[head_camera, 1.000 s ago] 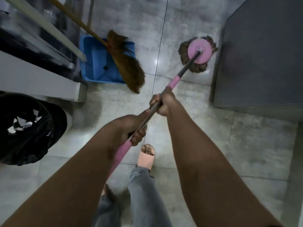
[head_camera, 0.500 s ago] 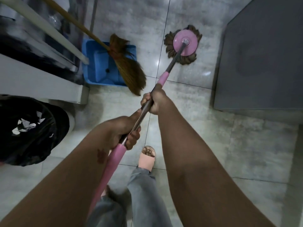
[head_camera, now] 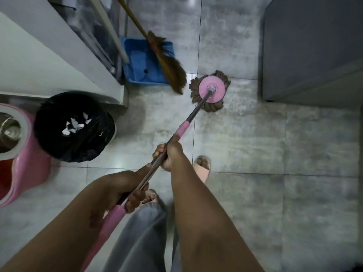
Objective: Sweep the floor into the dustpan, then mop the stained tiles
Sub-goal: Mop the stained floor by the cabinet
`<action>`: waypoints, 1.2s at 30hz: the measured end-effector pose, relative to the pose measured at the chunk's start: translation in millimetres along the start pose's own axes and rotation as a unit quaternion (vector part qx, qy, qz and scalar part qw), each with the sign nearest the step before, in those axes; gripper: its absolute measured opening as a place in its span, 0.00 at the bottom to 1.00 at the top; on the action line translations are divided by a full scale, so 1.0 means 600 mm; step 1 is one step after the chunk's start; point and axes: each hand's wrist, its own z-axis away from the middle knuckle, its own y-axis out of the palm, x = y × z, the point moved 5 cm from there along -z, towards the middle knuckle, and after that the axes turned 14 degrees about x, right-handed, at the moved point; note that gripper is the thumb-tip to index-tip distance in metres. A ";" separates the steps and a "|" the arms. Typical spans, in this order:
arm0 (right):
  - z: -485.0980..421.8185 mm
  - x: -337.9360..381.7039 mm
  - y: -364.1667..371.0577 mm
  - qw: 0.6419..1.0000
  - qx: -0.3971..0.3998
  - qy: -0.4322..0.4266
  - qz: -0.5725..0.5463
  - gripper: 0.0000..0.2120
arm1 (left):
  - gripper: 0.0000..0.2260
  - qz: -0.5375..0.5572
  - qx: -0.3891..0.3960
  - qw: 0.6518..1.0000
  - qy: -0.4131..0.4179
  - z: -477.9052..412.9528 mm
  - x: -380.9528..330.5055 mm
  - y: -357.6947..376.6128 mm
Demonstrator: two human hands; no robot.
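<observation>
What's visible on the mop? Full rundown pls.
The mop is a spin type: a round pink plastic disc over brown stringy fibres, and a dark metal pole with pink sleeves. Its head lies flat on the grey tiled floor, just right of the broom bristles; contact between them is unclear. The pole slants down-left toward the person. The right hand grips the bare metal mid-pole; the left hand grips lower, just above the long pink sleeve.
</observation>
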 end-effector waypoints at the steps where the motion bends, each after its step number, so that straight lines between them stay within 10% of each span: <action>1: 0.009 -0.032 -0.001 1.000 0.005 -0.003 -0.017 0.26 | 0.27 -0.010 -0.003 1.000 -0.015 0.008 0.026 -0.006; 16: 0.083 -0.058 -0.296 0.972 -0.110 -0.103 -0.181 0.23 | 0.29 -0.215 -0.010 0.973 -0.079 -0.140 0.042 0.151; 27: 0.086 -0.113 -0.133 0.969 0.020 -0.107 -0.220 0.24 | 0.29 -0.245 -0.108 0.949 -0.165 -0.014 0.051 0.049; 36: 0.179 0.013 -0.420 0.968 -0.008 -0.149 -0.203 0.26 | 0.28 -0.240 -0.014 0.961 -0.138 -0.215 0.029 0.323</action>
